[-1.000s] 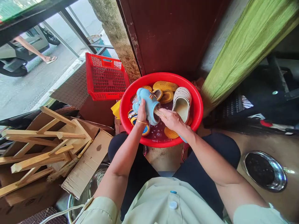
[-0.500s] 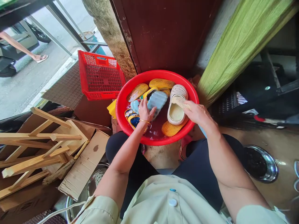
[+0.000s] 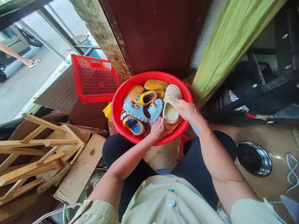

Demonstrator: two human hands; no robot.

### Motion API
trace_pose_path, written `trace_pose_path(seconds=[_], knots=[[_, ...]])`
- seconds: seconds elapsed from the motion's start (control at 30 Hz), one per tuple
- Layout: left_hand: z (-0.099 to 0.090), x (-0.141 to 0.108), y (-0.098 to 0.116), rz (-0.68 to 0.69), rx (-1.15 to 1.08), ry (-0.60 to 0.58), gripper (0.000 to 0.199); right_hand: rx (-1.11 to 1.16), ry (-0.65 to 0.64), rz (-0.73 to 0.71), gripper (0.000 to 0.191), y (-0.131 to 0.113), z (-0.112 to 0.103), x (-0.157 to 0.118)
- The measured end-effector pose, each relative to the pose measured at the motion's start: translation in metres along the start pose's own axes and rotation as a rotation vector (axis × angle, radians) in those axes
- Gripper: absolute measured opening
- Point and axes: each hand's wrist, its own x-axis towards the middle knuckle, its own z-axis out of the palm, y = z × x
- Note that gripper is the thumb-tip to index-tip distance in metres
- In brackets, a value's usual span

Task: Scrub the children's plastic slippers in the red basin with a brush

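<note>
A red basin [image 3: 116,121] holds water and several shoes. My right hand [image 3: 190,112] is closed on a scrub brush [image 3: 172,102], whose pale bristles lie over the opening of a cream clog [image 3: 173,91]. At the basin's near side, my left hand [image 3: 159,128] reaches toward the cream clog's heel with its fingers apart, beside a partly hidden yellow sole [image 3: 174,126]. Two light blue clogs [image 3: 155,109] with cartoon charms lie left of it. A yellow clog [image 3: 146,98] sits behind them, and a navy-and-yellow clog [image 3: 133,124] is at the left.
A red plastic crate [image 3: 97,79] stands behind the basin to the left. Wooden stool legs [image 3: 35,143] and cardboard [image 3: 80,165] lie at left. A green curtain [image 3: 224,46] hangs at right, above a metal bowl [image 3: 266,161] on the floor.
My left hand has let go of the light blue clog, which now lies right side up, and has moved right and nearer me. The brush stays at the cream clog.
</note>
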Motion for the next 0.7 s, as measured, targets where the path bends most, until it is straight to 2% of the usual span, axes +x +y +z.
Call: trace_pose_path(seconds=[0.13, 0.2, 0.27, 0.4, 0.5, 0.6, 0.7], knots=[[-0.001, 0.005, -0.012, -0.080, -0.003, -0.124, 0.102, -0.001, -0.042, 0.004, 0.041, 0.000, 0.008, 0.000], [-0.001, 0.006, -0.017, -0.090, -0.008, -0.201, 0.117, -0.011, -0.057, 0.021, 0.041, -0.001, 0.013, 0.001], [0.000, 0.005, -0.018, -0.084, -0.006, -0.230, 0.123, -0.024, -0.071, 0.037, 0.043, -0.002, 0.016, 0.002], [0.002, 0.006, -0.018, -0.066, -0.050, -0.159, 0.123, -0.053, -0.114, 0.019, 0.045, -0.006, 0.016, 0.003], [-0.001, 0.007, -0.025, 0.008, -0.092, -0.088, 0.123, -0.072, -0.138, 0.031, 0.046, -0.010, 0.011, 0.003], [-0.017, 0.006, -0.040, 0.144, -0.173, -0.011, 0.123, -0.077, -0.154, 0.039, 0.048, -0.013, 0.006, 0.002], [-0.041, 0.000, -0.052, 0.245, -0.216, 0.045, 0.119, -0.048, -0.150, 0.023, 0.050, -0.014, 0.004, 0.002]])
